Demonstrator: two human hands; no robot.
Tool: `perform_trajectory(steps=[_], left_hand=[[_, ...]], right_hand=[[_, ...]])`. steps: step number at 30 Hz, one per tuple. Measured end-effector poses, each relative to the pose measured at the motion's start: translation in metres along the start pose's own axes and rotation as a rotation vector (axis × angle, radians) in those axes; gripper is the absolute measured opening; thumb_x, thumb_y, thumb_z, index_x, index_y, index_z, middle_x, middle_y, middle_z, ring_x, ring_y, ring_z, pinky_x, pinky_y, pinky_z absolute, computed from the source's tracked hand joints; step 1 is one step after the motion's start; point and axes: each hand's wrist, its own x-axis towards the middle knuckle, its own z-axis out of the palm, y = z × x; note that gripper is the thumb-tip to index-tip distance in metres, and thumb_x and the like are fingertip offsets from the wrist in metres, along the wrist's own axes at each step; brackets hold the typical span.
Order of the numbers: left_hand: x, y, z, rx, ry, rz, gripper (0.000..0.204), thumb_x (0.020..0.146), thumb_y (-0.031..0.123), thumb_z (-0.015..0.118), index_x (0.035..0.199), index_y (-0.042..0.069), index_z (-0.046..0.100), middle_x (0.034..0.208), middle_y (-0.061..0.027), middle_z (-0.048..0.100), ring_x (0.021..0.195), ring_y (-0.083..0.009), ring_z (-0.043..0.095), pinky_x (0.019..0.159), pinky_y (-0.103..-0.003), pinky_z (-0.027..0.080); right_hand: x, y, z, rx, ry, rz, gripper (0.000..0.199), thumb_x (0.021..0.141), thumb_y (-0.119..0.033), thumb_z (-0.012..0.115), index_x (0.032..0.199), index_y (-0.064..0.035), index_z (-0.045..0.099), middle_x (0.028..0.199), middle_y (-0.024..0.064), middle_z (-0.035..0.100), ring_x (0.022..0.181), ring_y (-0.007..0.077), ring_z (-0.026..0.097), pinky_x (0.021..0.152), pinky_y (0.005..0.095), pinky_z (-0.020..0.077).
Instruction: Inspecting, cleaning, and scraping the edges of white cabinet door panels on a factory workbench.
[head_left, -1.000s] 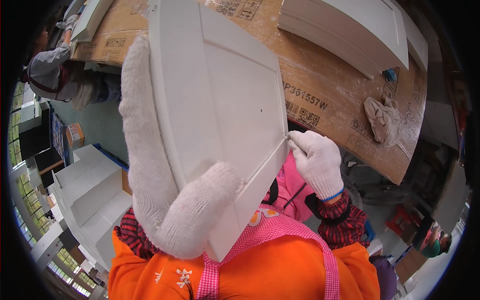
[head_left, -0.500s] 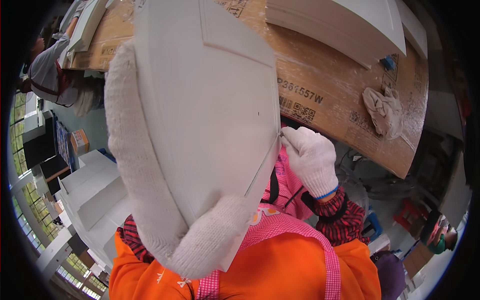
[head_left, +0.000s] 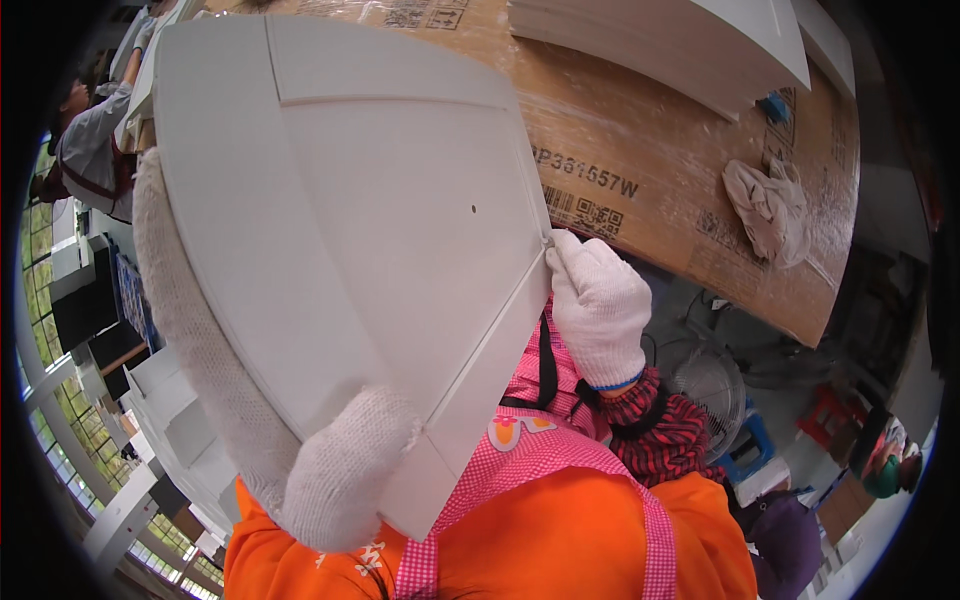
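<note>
Panel, large, white, flat, moulded (head_left: 380, 230), held up before me, long axis slanting; my left gloved hand (head_left: 330, 480) grips its lower edge, my right gloved hand (head_left: 598, 300) pinches its right corner.

White panel (head_left: 380, 230) across the view — open gap beside right hand (head_left: 598, 300).

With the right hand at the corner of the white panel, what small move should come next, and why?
Probably slide the right hand down along the panel's right edge. Its fingertips pinch the corner where a thin strip seems to begin, while the left hand props the panel from below, so the edge is free to follow.
</note>
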Motion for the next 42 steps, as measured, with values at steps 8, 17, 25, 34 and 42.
perform_trajectory(steps=[8,17,25,34,42], left_hand=[[0.001,-0.002,0.0,0.044,0.002,0.011,0.051,0.089,0.012,0.075,0.137,0.002,0.061,0.121,-0.0135,0.07,0.109,-0.0238,0.069,0.095,-0.037,0.057],[-0.002,-0.006,0.0,0.073,-0.009,0.01,0.051,0.09,0.013,0.074,0.137,0.002,0.061,0.122,-0.0135,0.07,0.111,-0.0242,0.068,0.096,-0.037,0.056],[-0.002,-0.008,0.0,0.084,-0.016,0.012,0.05,0.09,0.013,0.074,0.138,0.003,0.061,0.123,-0.0136,0.07,0.112,-0.0246,0.068,0.097,-0.037,0.056],[-0.006,-0.007,0.003,0.114,-0.018,0.036,0.05,0.091,0.014,0.073,0.138,0.003,0.061,0.124,-0.0136,0.07,0.113,-0.025,0.067,0.097,-0.037,0.056],[-0.016,-0.008,0.007,0.147,-0.019,0.043,0.05,0.091,0.015,0.073,0.138,0.003,0.061,0.125,-0.0137,0.069,0.114,-0.0253,0.067,0.098,-0.037,0.056]], right_hand=[[0.015,-0.008,0.012,0.063,0.077,0.109,0.019,0.097,-0.014,0.073,0.115,-0.0111,0.077,0.085,0.0124,0.066,0.079,0.0315,0.07,0.07,0.0396,0.0553],[0.041,0.002,0.001,-0.08,0.027,-0.082,0.016,0.097,-0.024,0.071,0.111,-0.017,0.071,0.083,0.0071,0.062,0.074,0.0296,0.069,0.064,0.0425,0.0556],[0.027,0.001,-0.029,-0.128,-0.258,-0.063,0.018,0.096,-0.021,0.071,0.112,-0.0143,0.074,0.084,0.0094,0.064,0.078,0.0324,0.069,0.067,0.0424,0.0547],[0.05,0.016,-0.014,0.195,-0.029,0.027,0.021,0.096,-0.024,0.072,0.113,-0.0133,0.077,0.092,0.0128,0.071,0.084,0.0353,0.071,0.074,0.0439,0.0566],[0.116,0.01,-0.001,0.132,0.106,-0.122,0.016,0.096,-0.022,0.07,0.108,-0.0138,0.077,0.093,0.0128,0.072,0.089,0.0363,0.071,0.078,0.0466,0.057]])
